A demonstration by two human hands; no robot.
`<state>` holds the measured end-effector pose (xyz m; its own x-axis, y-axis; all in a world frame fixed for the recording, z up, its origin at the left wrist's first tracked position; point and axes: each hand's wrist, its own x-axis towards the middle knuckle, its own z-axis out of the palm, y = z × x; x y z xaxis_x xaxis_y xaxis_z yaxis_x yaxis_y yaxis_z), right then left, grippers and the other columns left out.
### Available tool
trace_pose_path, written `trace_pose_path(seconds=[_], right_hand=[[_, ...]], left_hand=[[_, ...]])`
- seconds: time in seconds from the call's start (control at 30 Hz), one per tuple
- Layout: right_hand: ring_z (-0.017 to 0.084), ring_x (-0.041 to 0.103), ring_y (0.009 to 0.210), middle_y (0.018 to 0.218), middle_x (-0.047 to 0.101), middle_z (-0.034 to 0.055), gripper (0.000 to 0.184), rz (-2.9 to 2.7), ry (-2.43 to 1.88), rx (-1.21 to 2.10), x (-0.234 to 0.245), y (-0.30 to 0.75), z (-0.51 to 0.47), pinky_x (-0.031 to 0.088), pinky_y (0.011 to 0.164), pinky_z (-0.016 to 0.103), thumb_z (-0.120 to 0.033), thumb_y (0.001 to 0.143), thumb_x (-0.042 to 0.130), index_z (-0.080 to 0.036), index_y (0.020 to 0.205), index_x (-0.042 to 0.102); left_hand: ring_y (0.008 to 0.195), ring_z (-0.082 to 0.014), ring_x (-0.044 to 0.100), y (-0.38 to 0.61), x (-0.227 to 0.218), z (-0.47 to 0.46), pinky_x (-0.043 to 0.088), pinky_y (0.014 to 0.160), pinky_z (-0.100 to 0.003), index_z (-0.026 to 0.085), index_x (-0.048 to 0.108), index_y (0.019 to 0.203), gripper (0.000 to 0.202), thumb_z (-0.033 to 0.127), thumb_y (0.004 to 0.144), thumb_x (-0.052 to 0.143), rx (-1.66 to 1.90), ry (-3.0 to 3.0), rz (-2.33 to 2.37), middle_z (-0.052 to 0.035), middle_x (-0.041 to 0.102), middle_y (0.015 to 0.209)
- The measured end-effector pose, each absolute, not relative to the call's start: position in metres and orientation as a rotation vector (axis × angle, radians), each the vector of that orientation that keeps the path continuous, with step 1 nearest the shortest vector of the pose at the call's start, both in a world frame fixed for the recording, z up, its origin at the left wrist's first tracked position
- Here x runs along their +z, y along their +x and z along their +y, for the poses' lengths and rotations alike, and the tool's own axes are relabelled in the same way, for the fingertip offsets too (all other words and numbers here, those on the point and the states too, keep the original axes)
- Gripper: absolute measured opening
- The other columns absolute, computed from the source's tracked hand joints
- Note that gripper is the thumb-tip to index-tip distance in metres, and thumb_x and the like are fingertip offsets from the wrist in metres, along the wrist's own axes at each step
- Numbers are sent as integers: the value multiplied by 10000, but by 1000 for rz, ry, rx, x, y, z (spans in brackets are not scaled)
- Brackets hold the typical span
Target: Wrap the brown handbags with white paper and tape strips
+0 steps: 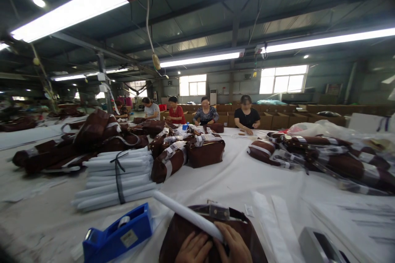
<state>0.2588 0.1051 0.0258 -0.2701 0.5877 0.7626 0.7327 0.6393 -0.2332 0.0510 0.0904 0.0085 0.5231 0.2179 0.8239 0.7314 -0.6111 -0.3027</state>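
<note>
We have both hands low at the near edge of the white-covered table, on a dark brown leather bag that lies flat in front of us. Across its top runs a white rolled paper tube, slanting from far left to near right.

Our right hand is closed over the near end of the tube, fingers wrapped on top of it and the thumb out of sight. Our left hand lies knuckles up on the bag just left of that end, with its fingers bent and touching the tube's lower side. We cannot tell whether it is pinching the leather or only pressing on it.

In our judgement, this goes best if we hold the tube lightly so the paper does not crease, and keep the left hand flat so the soft bag stays put under it. The tube's far end sticks out free beyond the bag's left edge, so we should watch that it does not swing into the blue plastic tape dispenser near left.

The bag's black strap with a grey metal buckle lies just beyond the tube, apart from our fingers. Further left a tied bundle of white paper rolls rests on the table. Heaps of brown bags lie beyond it, and four seated co-workers are at the far side.
</note>
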Motion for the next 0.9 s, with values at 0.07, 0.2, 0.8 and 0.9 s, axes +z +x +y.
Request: trace_pose_path(seconds=[0.07,0.2,0.8,0.9], right_hand=[[216,731,992,1130,751,46,349,-1981,-1046,-169,25,259,104,607,853,274,-265,870,628,-247,1214,685],[228,714,1047,1174,736,52,359,-1986,-1066,-99,23,260,102,596,898,302,-285,882,631,-261,1237,681],[234,721,838,994,755,80,466,-1465,-1113,216,130,241,77,595,754,311,-536,939,489,-201,1216,656],[238,727,778,907,764,82,535,-1407,-1131,211,120,238,84,596,700,310,-592,963,406,-186,1210,651]], left_hand=[[1012,-114,711,50,13,87,531,991,-232,220,696,1134,317,155,918,473,-1024,-2115,-783,-7,757,1096],[1048,-127,701,51,18,81,537,990,-252,209,696,1130,298,174,910,498,-1027,-2134,-802,-14,746,1138],[1051,-165,707,56,-4,86,579,935,-308,207,684,1142,318,178,904,476,-1186,-2050,-774,-43,740,1162],[950,-153,735,62,-21,103,576,922,-291,220,709,1033,277,197,924,455,-1368,-1900,-736,-31,771,1049]])
